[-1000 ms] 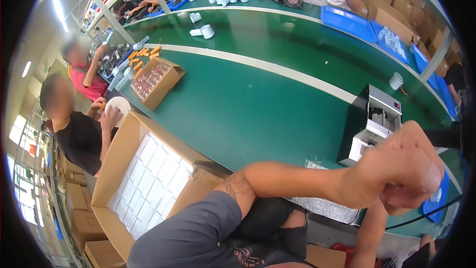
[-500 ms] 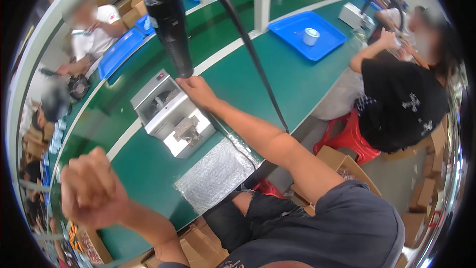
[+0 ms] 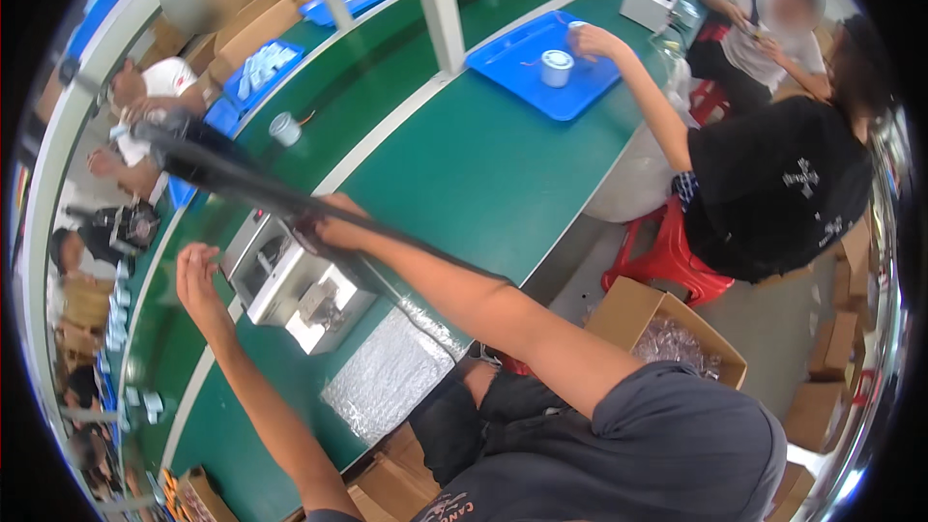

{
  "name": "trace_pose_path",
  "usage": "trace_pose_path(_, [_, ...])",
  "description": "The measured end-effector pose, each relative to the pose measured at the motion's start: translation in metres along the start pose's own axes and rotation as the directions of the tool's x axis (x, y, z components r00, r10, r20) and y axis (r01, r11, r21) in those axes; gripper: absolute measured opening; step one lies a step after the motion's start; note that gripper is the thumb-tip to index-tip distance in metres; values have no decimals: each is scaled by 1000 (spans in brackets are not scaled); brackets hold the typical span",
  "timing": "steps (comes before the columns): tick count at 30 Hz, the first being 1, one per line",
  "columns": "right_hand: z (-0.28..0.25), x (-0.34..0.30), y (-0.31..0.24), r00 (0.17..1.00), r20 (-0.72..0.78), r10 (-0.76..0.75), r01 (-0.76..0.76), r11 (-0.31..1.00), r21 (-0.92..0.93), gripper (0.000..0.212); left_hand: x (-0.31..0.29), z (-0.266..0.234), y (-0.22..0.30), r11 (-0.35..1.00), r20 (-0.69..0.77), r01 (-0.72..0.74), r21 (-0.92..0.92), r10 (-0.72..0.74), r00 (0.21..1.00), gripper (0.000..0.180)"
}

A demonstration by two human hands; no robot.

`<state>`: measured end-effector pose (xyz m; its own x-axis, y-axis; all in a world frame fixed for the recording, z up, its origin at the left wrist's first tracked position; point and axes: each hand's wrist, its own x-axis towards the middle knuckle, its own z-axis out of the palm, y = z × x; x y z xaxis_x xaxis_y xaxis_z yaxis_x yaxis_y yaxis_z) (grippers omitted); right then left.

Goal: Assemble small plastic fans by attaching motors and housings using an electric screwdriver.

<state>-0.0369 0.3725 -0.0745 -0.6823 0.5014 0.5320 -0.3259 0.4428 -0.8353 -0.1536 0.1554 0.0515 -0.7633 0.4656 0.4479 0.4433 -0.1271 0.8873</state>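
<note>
A grey-white box-shaped bench machine [image 3: 300,285] with an open bay and a metal fixture at its front stands on the green worktop. My right hand [image 3: 338,222] is at its far right corner, next to a dark part; a black tube crosses in front and its fingers are partly hidden. My left hand [image 3: 198,275] is raised at the machine's left side, fingers loosely bent and apart, holding nothing. A blurred black cylinder [image 3: 203,150] on the flexible black tube [image 3: 406,242] hangs over the machine's far side. Silvery bubble-wrap sheet [image 3: 387,377] lies in front of the machine.
At right, a co-worker in black reaches a hand [image 3: 596,42] into a blue tray [image 3: 512,77] with a white cylinder [image 3: 556,68]. Another white cylinder [image 3: 285,129] stands on the green belt. A red stool [image 3: 657,256] and an open carton [image 3: 667,329] are at right.
My view has shifted. My left hand has gone from a fist to loosened fingers, nearer the machine. The black cylinder has swung left. The co-worker's arm now reaches into the blue tray.
</note>
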Motion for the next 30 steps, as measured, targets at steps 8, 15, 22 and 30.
trace_pose_path(8, [-11, -8, -44, 980, 8, 200, -200, 980, 8, 17, -54, -40, -31, 975, -53, 203, 93, -199, 979, 35])
trace_pose_path(15, [-52, -115, -134, 959, -52, 278, -274, 867, -415, 59, -212, -37, 41, 914, -228, 172, 367, -91, 969, 24])
trace_pose_path(22, [-238, -143, -222, 135, 988, 74, -587, 809, 20, 51, -302, 3, 51, 828, -241, 252, 500, -146, 959, 15])
trace_pose_path(30, [-353, -80, -48, 925, -378, 40, -352, 464, -813, 39, -302, 28, 32, 724, -183, -30, 689, 214, 959, 10])
